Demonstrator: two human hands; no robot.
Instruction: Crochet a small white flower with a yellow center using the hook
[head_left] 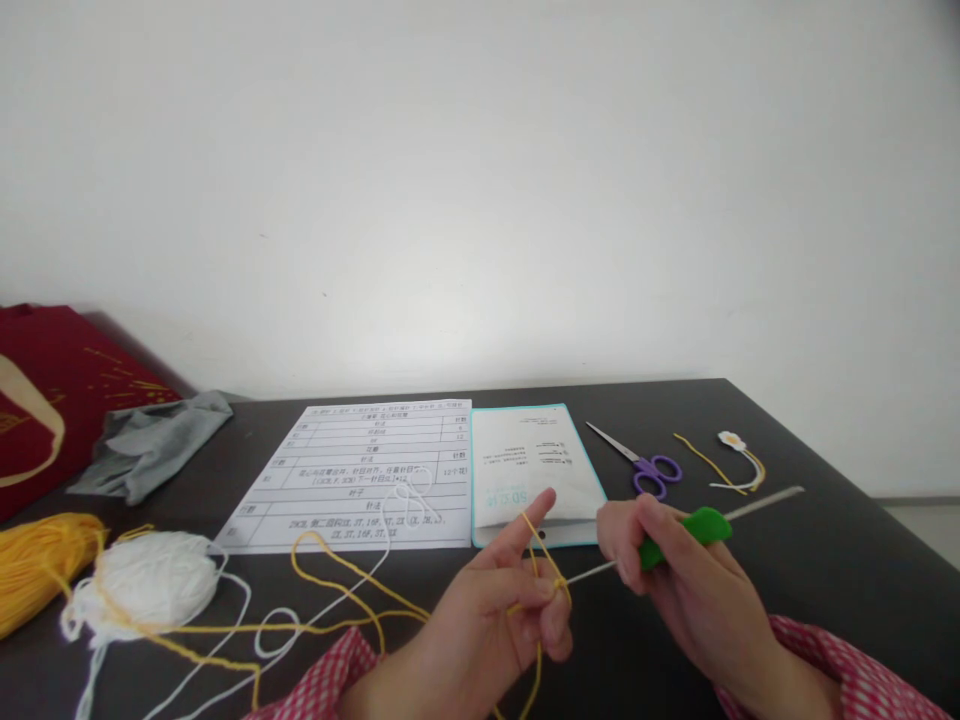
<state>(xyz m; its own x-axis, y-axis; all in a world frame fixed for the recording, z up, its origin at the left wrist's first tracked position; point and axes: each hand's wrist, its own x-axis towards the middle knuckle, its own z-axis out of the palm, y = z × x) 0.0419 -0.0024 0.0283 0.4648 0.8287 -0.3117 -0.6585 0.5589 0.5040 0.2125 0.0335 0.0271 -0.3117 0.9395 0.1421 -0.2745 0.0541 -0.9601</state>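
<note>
From where I stand, the crochet hook [707,526] slants above the dark tabletop [840,590], in front of a white packet [529,470] with a pale blue border. Its long axis runs from lower left to upper right: the thin working end points leftward to the other hand, the far end out to the right, away from the person. The right hand [686,585] is wrapped firmly around its bulging, smooth green grip; the shaft looks like slim metal.

The left hand [499,605] pinches yellow yarn [561,584] between thumb and fingers — a strand stretches up over the raised index finger, and a small loop sits at the hook's end. Off to the left lie a fluffy, rounded white ball of yarn [157,583] and a glossy yellow skein [49,560]. Purple-handled scissors [646,467] lie beyond the right hand, near a little white flower [732,440] with a yellow centre.
</note>
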